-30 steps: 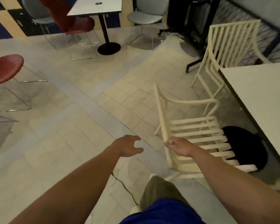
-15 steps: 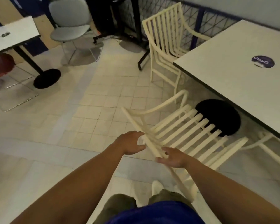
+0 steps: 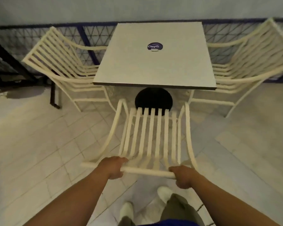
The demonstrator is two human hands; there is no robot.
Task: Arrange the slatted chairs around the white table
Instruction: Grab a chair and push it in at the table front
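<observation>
**Squaring the slatted chair (image 3: 152,136) to the white table (image 3: 153,62)**

Head view: chair now faces the table's near edge; half a second ago it sat skewed. The left hand (image 3: 112,168) and right hand (image 3: 182,176) both curl round its top rail (image 3: 147,171). Seat front stops short of the tabletop. Legs possibly off the floor; view unclear. The left-side chair (image 3: 59,62) and right-side chair (image 3: 252,59) flank the table. Judged remaining: push in.

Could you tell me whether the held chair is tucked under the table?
Out: the held chair shows its whole seat before the white table, none under it. Left hand and right hand grip its rail.
</observation>
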